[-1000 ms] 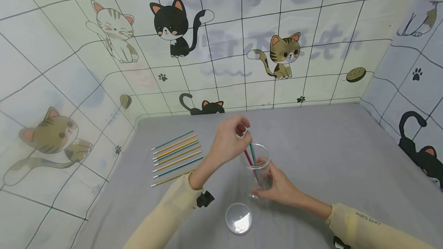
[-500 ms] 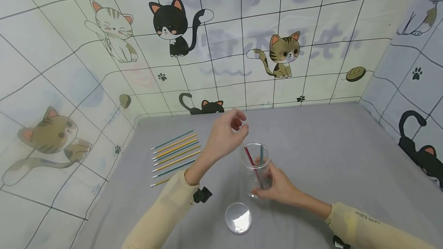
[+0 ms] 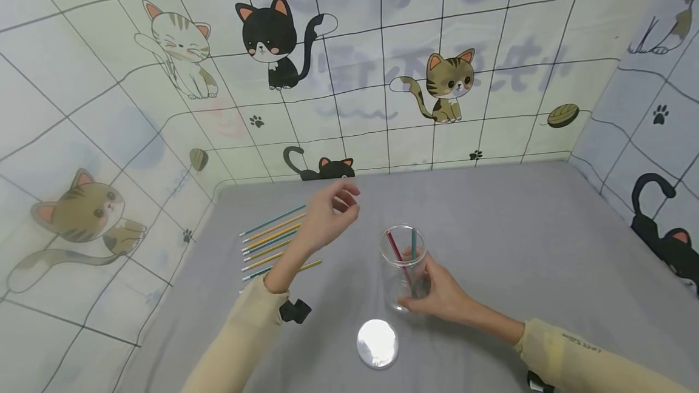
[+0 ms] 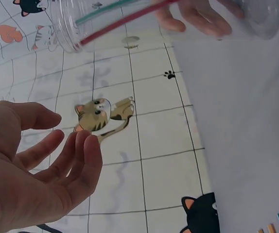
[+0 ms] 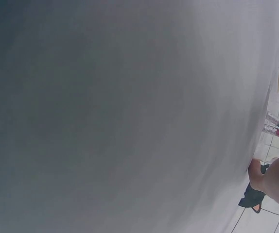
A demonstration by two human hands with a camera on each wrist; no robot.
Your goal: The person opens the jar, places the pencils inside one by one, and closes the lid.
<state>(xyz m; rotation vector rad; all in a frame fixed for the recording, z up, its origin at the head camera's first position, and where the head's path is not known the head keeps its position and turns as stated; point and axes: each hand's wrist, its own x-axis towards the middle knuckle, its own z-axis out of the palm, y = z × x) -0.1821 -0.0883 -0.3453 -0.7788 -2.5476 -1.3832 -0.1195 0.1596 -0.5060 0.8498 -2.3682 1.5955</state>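
While the slack, empty left hand (image 3: 330,213) partly hides pencils (image 3: 273,236), the right hand (image 3: 443,293) grips a jar (image 3: 394,284).

pale yellow sleeves (image 3: 590,356), dark lettering (image 3: 581,343) along the right one, black blocky wrist unit (image 3: 295,312)

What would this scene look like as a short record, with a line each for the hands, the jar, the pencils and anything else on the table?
Left hand: the left hand is raised, fingers loosely curled, holding nothing
Right hand: the right hand grips the clear jar
Jar: open-topped, looks upright
In the jar: a red pencil and a teal pencil
Loose: a row of pencils, yellow and teal, partly hidden by the left arm
Also on the table: a round disc
Backdrop: cartoon cats
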